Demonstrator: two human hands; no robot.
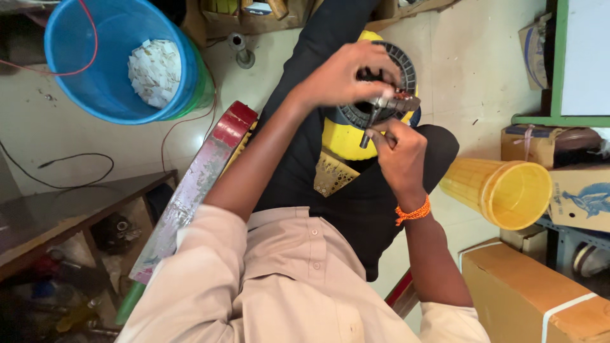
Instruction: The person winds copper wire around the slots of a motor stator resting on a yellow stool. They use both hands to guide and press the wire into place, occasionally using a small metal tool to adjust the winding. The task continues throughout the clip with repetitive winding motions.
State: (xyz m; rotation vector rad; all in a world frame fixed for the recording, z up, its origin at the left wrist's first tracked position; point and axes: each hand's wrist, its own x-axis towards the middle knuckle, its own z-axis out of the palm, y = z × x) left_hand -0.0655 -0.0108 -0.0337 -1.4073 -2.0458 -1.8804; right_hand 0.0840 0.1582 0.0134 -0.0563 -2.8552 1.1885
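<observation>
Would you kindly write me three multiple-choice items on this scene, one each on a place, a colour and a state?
1. Where is the blue bucket? A upper left B lower right C centre
2. What colour is the band on the right wrist? A green B orange C white
3. How does the yellow bin stand? A upright B upside down C on its side

Answers: 1 A, it sits at the upper left on the floor. 2 B, an orange thread band. 3 C, its open mouth faces sideways.
</observation>
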